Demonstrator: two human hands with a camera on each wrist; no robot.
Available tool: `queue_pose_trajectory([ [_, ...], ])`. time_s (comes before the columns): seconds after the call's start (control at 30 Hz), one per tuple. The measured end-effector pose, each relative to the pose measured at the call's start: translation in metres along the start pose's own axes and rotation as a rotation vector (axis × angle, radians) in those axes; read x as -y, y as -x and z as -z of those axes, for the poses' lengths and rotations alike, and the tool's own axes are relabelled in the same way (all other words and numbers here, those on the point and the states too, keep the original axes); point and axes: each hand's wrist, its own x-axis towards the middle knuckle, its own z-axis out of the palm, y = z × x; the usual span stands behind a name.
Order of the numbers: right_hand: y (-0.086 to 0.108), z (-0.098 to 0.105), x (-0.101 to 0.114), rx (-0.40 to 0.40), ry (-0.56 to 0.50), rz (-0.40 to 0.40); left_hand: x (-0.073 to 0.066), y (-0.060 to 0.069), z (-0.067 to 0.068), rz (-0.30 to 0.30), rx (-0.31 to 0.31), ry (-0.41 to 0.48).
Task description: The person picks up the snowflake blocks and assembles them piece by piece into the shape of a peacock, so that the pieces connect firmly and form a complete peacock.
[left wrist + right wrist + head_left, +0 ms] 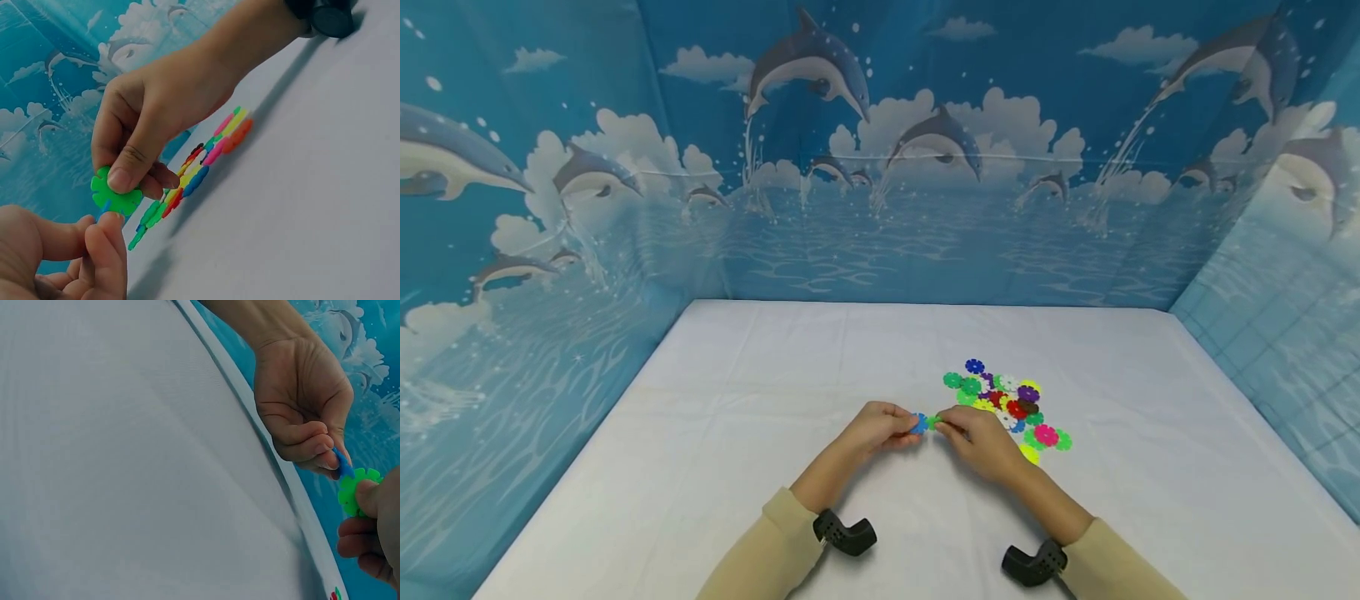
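Observation:
Between finger and thumb, my left hand (883, 427) pinches a blue notched flower disc (919, 423). My right hand (985, 442) pinches a green notched flower disc (117, 192) by its edge. The two discs meet at their rims, the green one face-on and the blue one edge-on in the left wrist view. Whether their slots are locked together I cannot tell. In the right wrist view, the blue disc (343, 464) is mostly covered by the left fingers, and the right thumb overlaps the green one.
A loose pile of flower discs (997, 398) in several colours lies on the white-covered table (760, 367), beyond and beside the right hand. Near the right wrist are a pink disc (1046, 435) and a yellow disc (1029, 453). A dolphin-print curtain (925, 233) surrounds the table.

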Motion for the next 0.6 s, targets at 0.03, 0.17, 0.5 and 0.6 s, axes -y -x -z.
queue_pose_trajectory([
  [0.03,0.0006,-0.0011,-0.0007,-0.012,0.015,0.032,0.0001,0.0003,-0.0005,0.005,0.0,0.001],
  [0.17,0.0018,-0.0049,-0.0028,-0.055,0.051,0.131,0.0,0.0027,-0.0025,0.009,0.016,0.012],
  [0.5,0.0025,-0.0053,-0.0003,-0.039,0.047,0.107,0.0044,0.0017,-0.0017,0.018,0.056,0.068],
  [0.6,0.0019,-0.0025,0.0011,-0.003,0.033,0.043,0.0044,0.0016,0.0004,0.009,0.069,0.073],
])
